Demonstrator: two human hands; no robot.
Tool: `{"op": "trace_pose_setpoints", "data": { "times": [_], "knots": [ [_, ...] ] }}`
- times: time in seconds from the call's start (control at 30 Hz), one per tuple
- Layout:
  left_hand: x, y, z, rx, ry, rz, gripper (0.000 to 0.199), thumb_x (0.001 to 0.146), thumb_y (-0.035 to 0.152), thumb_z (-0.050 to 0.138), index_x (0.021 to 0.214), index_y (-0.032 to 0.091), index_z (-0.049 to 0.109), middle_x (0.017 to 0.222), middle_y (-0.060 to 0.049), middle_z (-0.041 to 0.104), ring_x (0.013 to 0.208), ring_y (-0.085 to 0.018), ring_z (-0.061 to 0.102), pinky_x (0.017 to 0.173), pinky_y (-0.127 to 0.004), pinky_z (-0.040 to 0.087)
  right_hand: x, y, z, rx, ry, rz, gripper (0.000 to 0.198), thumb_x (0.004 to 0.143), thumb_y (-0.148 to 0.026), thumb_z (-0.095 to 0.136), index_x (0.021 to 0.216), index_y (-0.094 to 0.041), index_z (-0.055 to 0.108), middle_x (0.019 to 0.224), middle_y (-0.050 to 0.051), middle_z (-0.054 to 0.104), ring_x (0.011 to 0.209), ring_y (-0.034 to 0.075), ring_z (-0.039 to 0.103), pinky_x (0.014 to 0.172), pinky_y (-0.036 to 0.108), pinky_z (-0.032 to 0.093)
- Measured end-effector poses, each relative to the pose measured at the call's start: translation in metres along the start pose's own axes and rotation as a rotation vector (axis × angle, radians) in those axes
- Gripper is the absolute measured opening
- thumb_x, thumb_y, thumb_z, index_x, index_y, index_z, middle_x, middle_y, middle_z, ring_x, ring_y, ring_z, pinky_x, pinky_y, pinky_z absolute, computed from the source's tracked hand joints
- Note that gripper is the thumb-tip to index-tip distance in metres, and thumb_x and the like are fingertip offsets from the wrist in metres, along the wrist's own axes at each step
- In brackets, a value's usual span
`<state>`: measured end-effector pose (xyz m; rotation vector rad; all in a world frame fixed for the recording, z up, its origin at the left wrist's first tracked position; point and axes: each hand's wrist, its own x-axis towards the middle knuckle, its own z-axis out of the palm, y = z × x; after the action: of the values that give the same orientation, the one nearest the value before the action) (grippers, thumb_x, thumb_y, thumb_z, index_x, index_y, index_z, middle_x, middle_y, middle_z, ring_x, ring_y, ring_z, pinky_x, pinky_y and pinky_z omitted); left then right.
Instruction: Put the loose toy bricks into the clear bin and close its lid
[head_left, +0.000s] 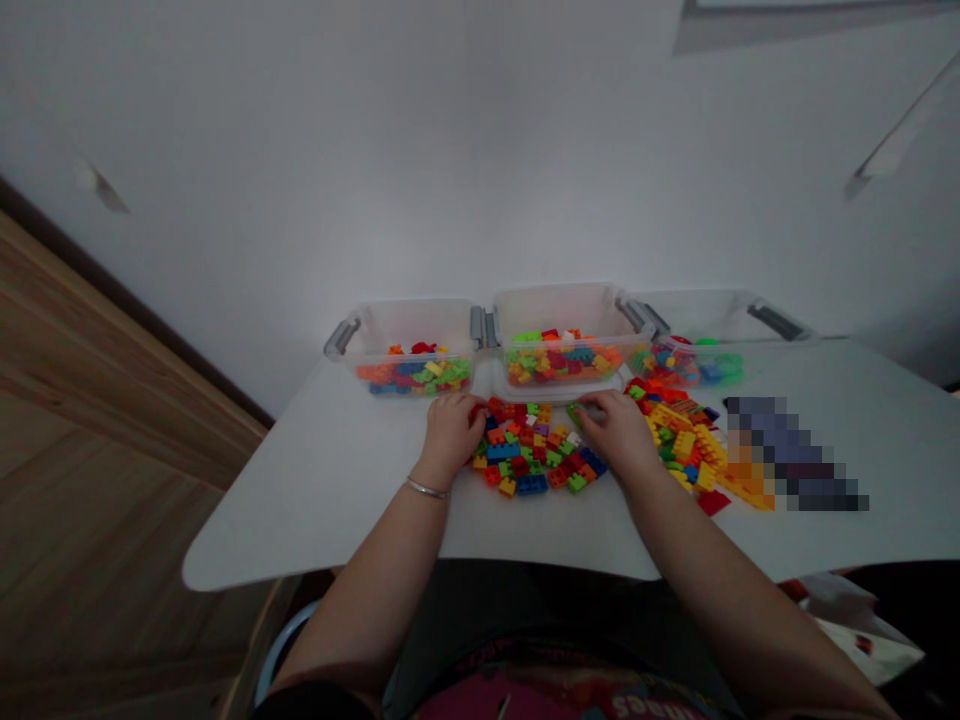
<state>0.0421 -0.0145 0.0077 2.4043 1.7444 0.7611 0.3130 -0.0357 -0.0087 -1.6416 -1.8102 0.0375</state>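
A spread of mixed toy building bricks (519, 467) lies on the white table between my hands. At the pile's left edge, my left hand (452, 432) has its fingers curled together; what they hold, if anything, is hidden. A silver bangle (427, 489) circles that wrist. My right hand (621, 432) reaches over the pile's right side, its fingertips pinched on a green brick (574, 411). Just right of this hand lies a second heap with many yellow bricks (684, 445), partly covered by my forearm.
Along the wall stand three clear bins with grey latches: a left bin (409, 325), a middle bin (562, 305) and a right bin (705, 312), each with colourful pieces inside. A blurred-out flat object (795, 455) lies at the right. The table's rounded corner (201, 570) is front left.
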Motion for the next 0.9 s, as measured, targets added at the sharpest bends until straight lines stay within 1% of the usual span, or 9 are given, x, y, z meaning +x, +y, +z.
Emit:
{"op": "trace_pose_setpoints", "data": {
  "times": [0.1,0.2,0.27,0.43,0.57,0.63,0.73,0.83,0.9],
  "knots": [
    [0.000,0.000,0.000,0.001,-0.005,-0.006,0.022,0.086,0.023,0.052,0.099,0.021,0.070,0.101,-0.007,0.070,0.104,-0.025,0.060,0.095,-0.041,0.043,-0.001,-0.004,-0.002,-0.140,-0.041,0.050,0.032,0.081,-0.037,0.061,0.103,-0.015,0.067,0.101,0.013,0.068,0.098,0.029,0.060,0.089,0.041,0.047],
    [0.000,0.001,-0.001,-0.004,-0.002,-0.007,0.022,0.086,0.023,0.052,0.099,0.021,0.070,0.101,-0.007,0.070,0.104,-0.025,0.060,0.096,-0.041,0.043,-0.001,-0.006,-0.002,-0.164,-0.132,0.091,0.038,0.080,-0.033,0.064,0.112,-0.012,0.063,0.104,0.013,0.069,0.099,0.028,0.060,0.091,0.040,0.046],
    [0.000,0.001,0.000,0.000,0.002,-0.004,0.022,0.086,0.023,0.052,0.098,0.021,0.070,0.101,-0.007,0.070,0.104,-0.025,0.060,0.096,-0.041,0.043,-0.001,-0.008,-0.002,-0.163,-0.167,0.115,0.041,0.079,-0.032,0.065,0.115,-0.013,0.061,0.105,0.011,0.070,0.099,0.027,0.061,0.091,0.039,0.046],
    [0.000,-0.001,0.000,0.010,-0.002,0.001,0.022,0.086,0.023,0.052,0.099,0.021,0.070,0.100,-0.007,0.070,0.103,-0.025,0.060,0.095,-0.041,0.043,0.000,-0.012,-0.009,-0.267,-0.216,0.125,0.038,0.080,-0.034,0.063,0.114,-0.017,0.062,0.103,0.011,0.071,0.097,0.028,0.062,0.084,0.039,0.048],
    [0.000,-0.001,0.000,0.000,0.001,0.004,0.022,0.086,0.023,0.052,0.099,0.021,0.070,0.102,-0.007,0.070,0.105,-0.025,0.059,0.096,-0.041,0.043,-0.001,-0.012,-0.011,-0.307,-0.219,0.111,0.033,0.081,-0.033,0.061,0.110,-0.019,0.065,0.101,0.011,0.071,0.096,0.028,0.064,0.084,0.039,0.048],
    [0.000,0.000,0.000,-0.003,0.003,0.006,0.022,0.086,0.023,0.052,0.099,0.021,0.070,0.102,-0.007,0.070,0.105,-0.025,0.059,0.096,-0.041,0.043,-0.002,-0.011,-0.010,-0.271,-0.177,0.091,0.030,0.080,-0.031,0.060,0.107,-0.018,0.066,0.101,0.011,0.071,0.094,0.028,0.064,0.083,0.040,0.048],
    [-0.001,0.000,0.000,-0.006,0.008,0.003,0.022,0.086,0.023,0.052,0.098,0.021,0.070,0.101,-0.007,0.070,0.104,-0.025,0.059,0.096,-0.041,0.043,-0.002,-0.009,-0.011,-0.140,-0.049,0.039,0.028,0.079,-0.031,0.059,0.103,-0.018,0.066,0.099,0.011,0.071,0.091,0.028,0.064,0.083,0.041,0.050],
    [-0.001,0.000,-0.001,-0.010,0.015,-0.004,0.021,0.086,0.023,0.052,0.098,0.022,0.069,0.101,-0.007,0.070,0.104,-0.025,0.059,0.095,-0.041,0.043,-0.001,-0.011,-0.015,0.080,0.107,-0.025,0.032,0.080,-0.032,0.058,0.108,-0.019,0.063,0.098,0.011,0.069,0.085,0.024,0.063,0.082,0.041,0.052],
    [-0.002,0.001,-0.001,-0.012,0.014,-0.005,0.021,0.086,0.023,0.053,0.098,0.022,0.069,0.102,-0.007,0.070,0.104,-0.025,0.059,0.095,-0.041,0.043,0.003,-0.014,-0.020,0.222,0.228,-0.022,0.038,0.079,-0.033,0.058,0.114,-0.019,0.059,0.102,0.010,0.067,0.085,0.022,0.063,0.081,0.040,0.053]
  ]
}}
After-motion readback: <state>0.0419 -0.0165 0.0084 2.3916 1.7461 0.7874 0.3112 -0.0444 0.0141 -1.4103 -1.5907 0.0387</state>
